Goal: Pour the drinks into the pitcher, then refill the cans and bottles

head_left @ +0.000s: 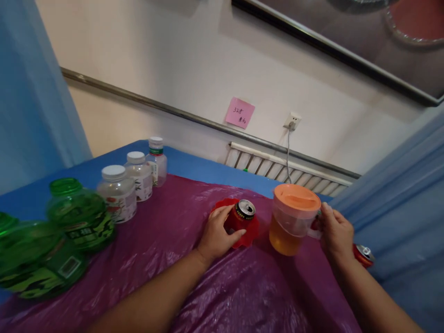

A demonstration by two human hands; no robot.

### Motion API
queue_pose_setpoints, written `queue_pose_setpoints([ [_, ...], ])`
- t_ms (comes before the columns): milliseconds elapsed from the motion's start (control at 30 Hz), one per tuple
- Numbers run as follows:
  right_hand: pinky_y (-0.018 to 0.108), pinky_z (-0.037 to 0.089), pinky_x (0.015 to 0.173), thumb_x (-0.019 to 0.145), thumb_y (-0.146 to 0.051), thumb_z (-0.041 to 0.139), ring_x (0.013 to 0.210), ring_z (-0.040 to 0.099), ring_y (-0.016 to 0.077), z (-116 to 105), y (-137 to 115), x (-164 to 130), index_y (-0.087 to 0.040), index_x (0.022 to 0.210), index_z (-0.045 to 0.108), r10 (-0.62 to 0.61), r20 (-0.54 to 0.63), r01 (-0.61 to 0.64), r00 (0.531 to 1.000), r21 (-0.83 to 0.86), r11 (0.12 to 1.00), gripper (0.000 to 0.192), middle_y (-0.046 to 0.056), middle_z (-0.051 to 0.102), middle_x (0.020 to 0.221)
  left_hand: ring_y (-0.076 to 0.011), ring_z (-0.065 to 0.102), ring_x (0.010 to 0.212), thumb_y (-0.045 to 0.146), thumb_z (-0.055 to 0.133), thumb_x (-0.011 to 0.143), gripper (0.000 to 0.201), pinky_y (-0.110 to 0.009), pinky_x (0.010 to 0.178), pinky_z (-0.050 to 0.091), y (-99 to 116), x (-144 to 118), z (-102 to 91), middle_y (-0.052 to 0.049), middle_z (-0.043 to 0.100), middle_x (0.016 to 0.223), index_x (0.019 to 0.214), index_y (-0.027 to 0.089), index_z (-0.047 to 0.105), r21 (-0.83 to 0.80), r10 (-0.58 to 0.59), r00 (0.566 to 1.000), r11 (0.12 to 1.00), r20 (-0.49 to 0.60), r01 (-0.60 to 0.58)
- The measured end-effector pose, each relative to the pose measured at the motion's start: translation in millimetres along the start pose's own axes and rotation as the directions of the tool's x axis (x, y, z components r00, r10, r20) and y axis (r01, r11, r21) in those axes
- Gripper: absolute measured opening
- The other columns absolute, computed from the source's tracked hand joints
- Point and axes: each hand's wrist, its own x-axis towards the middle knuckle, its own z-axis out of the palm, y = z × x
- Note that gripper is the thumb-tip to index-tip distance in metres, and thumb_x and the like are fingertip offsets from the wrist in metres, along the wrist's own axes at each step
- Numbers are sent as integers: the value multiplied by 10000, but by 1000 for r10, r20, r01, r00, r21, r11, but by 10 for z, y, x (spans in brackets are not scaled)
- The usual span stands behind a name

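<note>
the left hand [217,235] curls partway round the red can [238,217], thumb in front, probably to keep it from tipping; the can stands upright over the red dish [253,235]. the right hand [337,231] is closed on the handle of the pitcher [286,237], just beside the dish, a grip that seems meant to bear the weight of the amber liquid. the bottles [118,201] stand in a row at the left of the desk [197,165], perhaps for working room. the fingertips behind the can and most of the handle are hidden; the forearm partly covers a second can [362,256]; the nearest green jug [45,259] is cut off. whether the pitcher touches the purple sheet [222,291] is unclear.
</note>
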Motion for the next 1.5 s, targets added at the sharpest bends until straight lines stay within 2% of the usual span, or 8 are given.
queue_pose_setpoints([
  [333,238,291,438,721,-657,759,453,324,79,88,393,-73,-226,599,451,149,-124,-119,981,218,969,544,-97,370,492,-282,686,1183,322,812,719,700,-449,1041,546,2,61,-55,-113,706,1300,1364,198,572,-140,-187,982,973,-1,185],
  [600,260,390,529,739,-701,726,556,465,118,-61,518,-116,-172,720,639,165,-165,-138,972,162,977,537,-35,553,604,-294,653,1247,320,816,727,687,-473,1108,498,-20,81,-65,-111,686,1339,1365,217,583,-98,-121,993,988,-8,120],
  [767,340,497,781,747,-637,739,798,609,182,-96,490,-118,-177,916,657,106,-265,-71,958,138,988,497,23,665,865,-303,664,1226,373,822,722,693,-483,1089,512,-8,86,-59,-123,696,1319,1351,202,586,-92,-163,987,983,-6,162],
  [900,398,452,1005,793,-509,750,1082,612,210,-119,312,-438,-224,1151,594,3,-357,52,934,144,988,483,63,633,1180,-304,650,1247,393,822,733,695,-496,1105,497,-23,72,-58,-131,681,1340,1354,202,576,-108,-149,989,983,-5,147],
  [1067,403,500,953,882,-340,698,1155,606,251,27,119,-1115,-255,1178,635,-100,-43,104,994,108,989,314,95,634,1246,-322,650,1243,449,820,746,757,-514,1096,502,-83,37,-49,-166,653,1363,1397,182,540,-90,-110,994,990,10,110],
  [1267,480,480,1054,856,-321,717,1231,615,283,457,95,-1469,-282,1247,677,-20,330,8,944,39,999,395,86,676,1321,-333,673,1203,455,829,728,765,-523,1076,520,-12,-30,-83,-178,671,1328,1376,160,549,-32,-15,997,999,82,18],
  [1400,513,446,1105,755,-335,809,1296,583,306,711,-34,-1466,-265,1376,600,28,415,-72,909,89,993,659,91,637,1405,-324,665,1222,400,823,739,727,-507,1081,524,177,-55,-114,-147,679,1334,1380,192,552,-12,99,982,995,163,-98],
  [1500,488,454,1102,710,-291,827,1252,614,292,829,-170,-1431,-250,1381,579,25,428,-81,903,114,990,717,85,664,1360,-309,675,1213,352,784,769,677,-480,1063,547,267,-59,-102,-128,687,1330,1389,214,549,-57,151,963,988,223,-142],
])
